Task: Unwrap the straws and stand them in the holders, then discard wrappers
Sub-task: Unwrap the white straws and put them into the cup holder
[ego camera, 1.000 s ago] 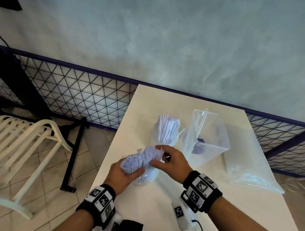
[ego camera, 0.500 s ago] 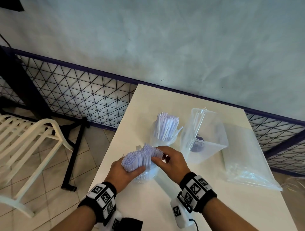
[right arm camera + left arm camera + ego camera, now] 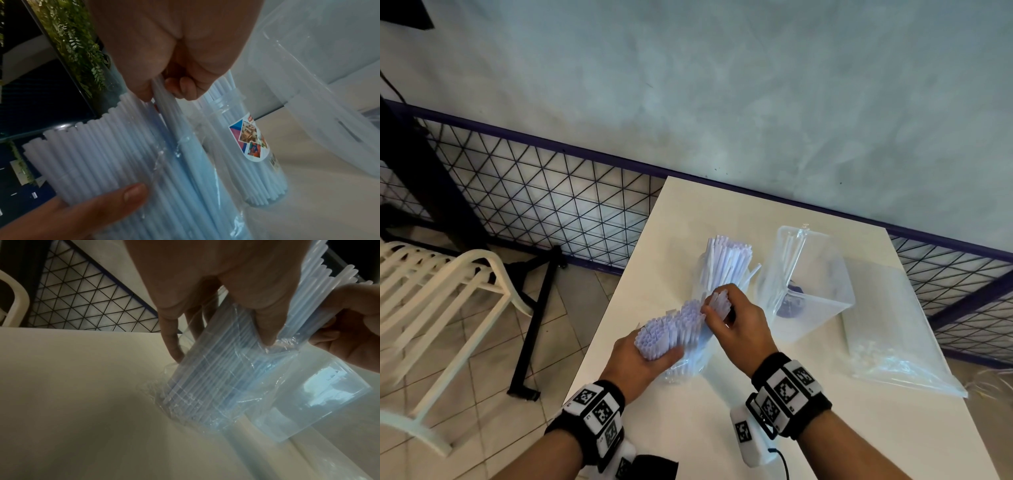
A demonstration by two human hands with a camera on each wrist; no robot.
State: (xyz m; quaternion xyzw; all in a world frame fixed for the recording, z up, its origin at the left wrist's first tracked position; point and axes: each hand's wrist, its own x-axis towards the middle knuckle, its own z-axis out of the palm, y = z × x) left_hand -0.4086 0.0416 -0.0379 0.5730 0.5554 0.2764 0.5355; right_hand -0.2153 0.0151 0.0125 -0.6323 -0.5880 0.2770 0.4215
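Gripping a fanned bundle of white straws (image 3: 671, 329) at lower centre of the head view, the left hand (image 3: 635, 365) has its thumb curled across the front of the bundle and its fingers behind. The bundle's lower part sits in a clear plastic wrapper (image 3: 216, 386), whose bottom end touches the desk (image 3: 722, 219). The right hand (image 3: 736, 318), just right of the bundle, pinches a small clutch of straws (image 3: 719, 301) at their top ends between thumb and curled fingers; the right wrist view confirms this grasp.

Directly behind the hands, a clear round holder (image 3: 259, 154) bearing a coloured label stands on the desk, filled with upright straws (image 3: 726, 263). To its right, a clear square container (image 3: 822, 274) tilts, with a few thin straws leaning in its far corner and a dark object at its base. A flat clear plastic bag (image 3: 893, 335) lies at the frame's right.

At left, a white slatted chair (image 3: 438, 301) stands on the tiled floor before a wire-mesh fence (image 3: 551, 205).
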